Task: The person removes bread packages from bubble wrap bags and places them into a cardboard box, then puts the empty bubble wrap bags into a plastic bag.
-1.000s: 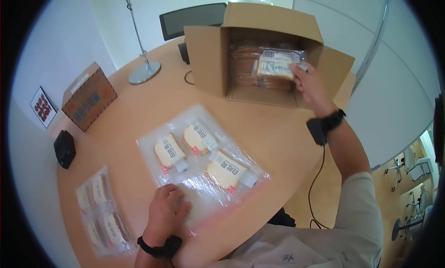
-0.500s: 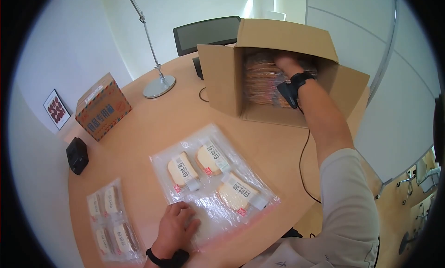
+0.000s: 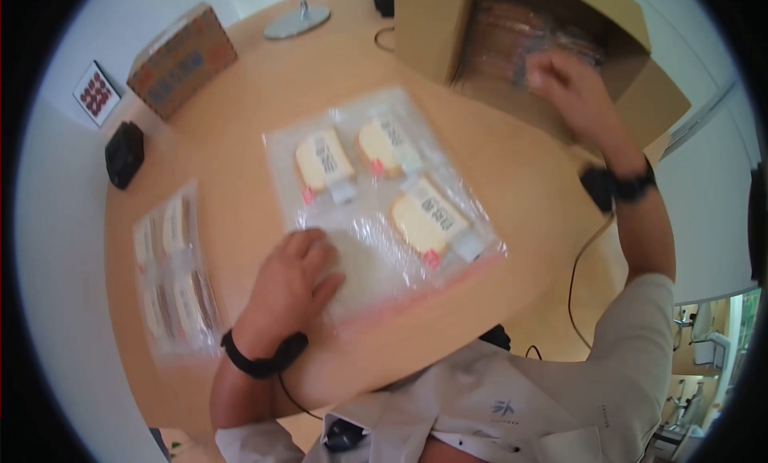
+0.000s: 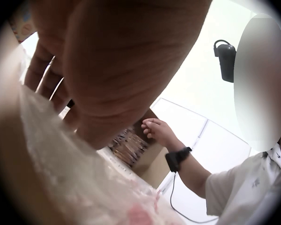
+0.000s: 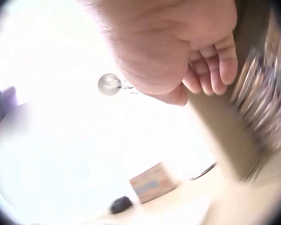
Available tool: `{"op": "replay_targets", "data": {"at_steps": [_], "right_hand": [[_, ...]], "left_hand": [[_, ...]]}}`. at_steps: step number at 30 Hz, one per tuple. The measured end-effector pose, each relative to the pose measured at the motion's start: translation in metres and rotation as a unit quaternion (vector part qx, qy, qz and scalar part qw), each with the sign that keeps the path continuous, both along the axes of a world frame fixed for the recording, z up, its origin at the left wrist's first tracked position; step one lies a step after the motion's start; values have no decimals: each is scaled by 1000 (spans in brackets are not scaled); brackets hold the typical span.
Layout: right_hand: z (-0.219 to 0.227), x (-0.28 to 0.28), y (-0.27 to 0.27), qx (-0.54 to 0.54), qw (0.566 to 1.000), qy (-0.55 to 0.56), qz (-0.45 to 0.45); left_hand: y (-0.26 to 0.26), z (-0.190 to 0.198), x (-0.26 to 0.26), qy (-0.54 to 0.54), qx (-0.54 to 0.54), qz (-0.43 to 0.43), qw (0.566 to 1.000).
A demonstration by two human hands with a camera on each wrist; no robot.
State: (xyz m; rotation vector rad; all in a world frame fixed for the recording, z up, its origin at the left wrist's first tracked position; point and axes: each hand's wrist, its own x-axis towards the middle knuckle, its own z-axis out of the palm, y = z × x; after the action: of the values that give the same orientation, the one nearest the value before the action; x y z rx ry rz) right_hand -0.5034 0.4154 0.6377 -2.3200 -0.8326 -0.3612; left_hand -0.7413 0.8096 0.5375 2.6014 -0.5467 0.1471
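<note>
My left hand (image 3: 292,287) rests at the near left edge of a large clear plastic sheet or bag (image 3: 352,275), its fingers fairly straight on the plastic. Three packaged white bread slices lie there: one at left (image 3: 324,160), one at the back (image 3: 388,147) and one at right (image 3: 428,219), each with a printed label and a red mark. In front of the cardboard box's opening is my right hand (image 3: 572,91), fingers loosely bent with nothing in them. Behind it, stacked packaged slices (image 5: 262,98) fill part of the cardboard box (image 3: 432,31).
A second clear pack (image 3: 176,271) with several bread slices lies at the table's left. Farther back stand a smaller printed carton (image 3: 182,61), a black device (image 3: 125,155) and a lamp base (image 3: 298,21). A cable (image 3: 580,279) hangs from my right wrist.
My right hand held a packaged bread slice at the box, reached deep inside, and is now back at the opening without it. My left hand stays on the plastic. The head view has tilted down.
</note>
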Motion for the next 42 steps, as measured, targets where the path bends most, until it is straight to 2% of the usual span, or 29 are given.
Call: {"op": "replay_targets", "data": {"at_steps": [1,2,3,4,6,8,10,15,18,19,20,21,22,23,24,25,27,28,29,30,31,33,34,36,37,40,41,42], "right_hand": [[-8,-47,6,-22,997,24,73],[-9,-90,6,-116,981,109,115],[-9,-125,13,-118,945,218,211],[-24,-144,13,-124,918,199,319],[-36,-179,21,-191,864,246,395],[-51,-191,23,-178,855,280,398],[-61,-193,24,-172,847,307,399],[-75,-190,31,-139,879,258,377],[-82,-198,38,-150,878,224,396],[-84,-203,42,-149,880,220,394],[-87,-208,48,-136,891,161,401],[-89,-210,55,-123,899,102,408],[-89,-209,62,-120,900,101,406],[-90,-207,69,-129,917,51,375],[-91,-204,75,-137,930,0,340],[-93,-200,80,-138,932,-5,335],[-100,-187,84,-175,960,-57,209],[-104,-185,80,-179,962,-64,197],[-108,-185,77,-200,958,-44,201],[-109,-187,74,-221,953,-23,207],[-106,-192,69,-223,953,-27,201],[-101,-209,51,-216,938,-2,273],[-103,-215,41,-215,938,-3,271],[-108,-227,20,-201,922,-22,329],[-109,-235,14,-219,925,-81,301],[-110,-248,-17,-198,940,-94,262],[-98,-248,-21,-194,941,-97,258],[-77,-247,-26,-146,954,-88,247]], "left_hand": [[-3,8,1,-17,6,-4,1000],[-7,13,-3,-39,15,-11,999],[-16,19,-7,-34,15,-9,999],[-27,24,-10,-46,0,-30,999],[-43,23,-13,-54,-14,-51,997],[-51,11,-13,-53,46,-45,997],[-46,-5,-10,-44,41,-46,997],[-37,-14,-5,-51,15,-58,997],[-37,-8,0,-59,-37,-63,996],[-39,-2,-1,-31,-104,-16,994],[-40,3,-2,0,-169,31,985],[-41,5,-1,-1,-166,28,986],[-42,8,1,-13,-209,32,977],[-42,10,3,-25,-252,35,967],[-42,11,3,-26,-250,31,967],[-41,10,1,-23,-239,32,970],[-39,9,-1,-27,-227,21,973],[-37,5,-1,-36,-182,13,983],[-35,1,-2,-45,-138,7,989],[-33,-3,-2,-53,-140,-1,989],[-29,-7,-3,-23,-112,-21,993],[-27,-7,-2,6,-82,-41,996],[-27,-4,-3,20,-86,-41,995],[-27,-4,-2,36,-88,-43,995],[-26,-4,-1,35,-72,-50,996],[-23,-1,-2,43,-48,-59,996],[-23,2,-1,50,-47,-60,996],[-25,8,0,48,-43,-63,996]]}}
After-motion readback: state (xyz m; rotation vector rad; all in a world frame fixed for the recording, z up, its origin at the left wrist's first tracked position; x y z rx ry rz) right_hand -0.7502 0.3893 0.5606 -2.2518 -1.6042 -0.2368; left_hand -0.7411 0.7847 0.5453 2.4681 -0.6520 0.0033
